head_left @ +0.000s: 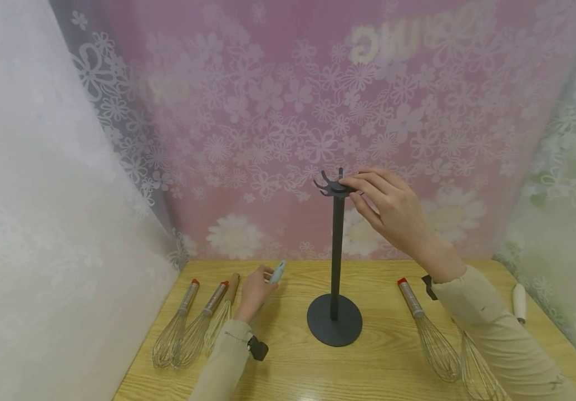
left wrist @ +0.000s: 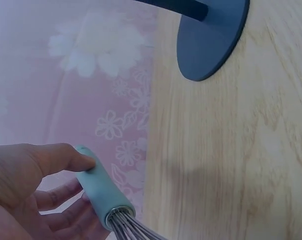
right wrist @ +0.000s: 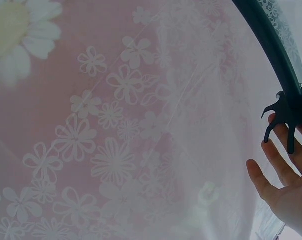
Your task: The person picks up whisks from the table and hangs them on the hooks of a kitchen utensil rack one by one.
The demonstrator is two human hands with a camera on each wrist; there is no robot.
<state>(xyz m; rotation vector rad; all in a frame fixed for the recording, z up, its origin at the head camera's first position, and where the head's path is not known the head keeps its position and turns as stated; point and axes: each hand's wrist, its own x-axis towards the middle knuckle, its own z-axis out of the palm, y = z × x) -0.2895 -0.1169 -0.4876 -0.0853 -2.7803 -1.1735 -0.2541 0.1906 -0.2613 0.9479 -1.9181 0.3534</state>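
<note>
My left hand [head_left: 256,292] holds a whisk by its light blue-green handle [left wrist: 102,190], the thumb pressed along it. Wires leave the handle's lower end, and most of the wire part is out of view or hidden. Upright on the table stands a black stand [head_left: 336,250] with a round base and a ring of curved hooks on top. My right hand [head_left: 393,209] is at those hooks [right wrist: 288,117], its fingers extended and touching the top. In the right wrist view the hooks partly cover the fingers.
Left of my left hand lie two red-tipped whisks [head_left: 187,301] [head_left: 212,301] and a wooden-handled whisk [head_left: 232,287]. On the right is a red-tipped whisk [head_left: 410,298], with another whisk [head_left: 475,365] partly under my sleeve. A white handle [head_left: 519,303] lies farther right. Flowered curtains [head_left: 267,139] surround the table.
</note>
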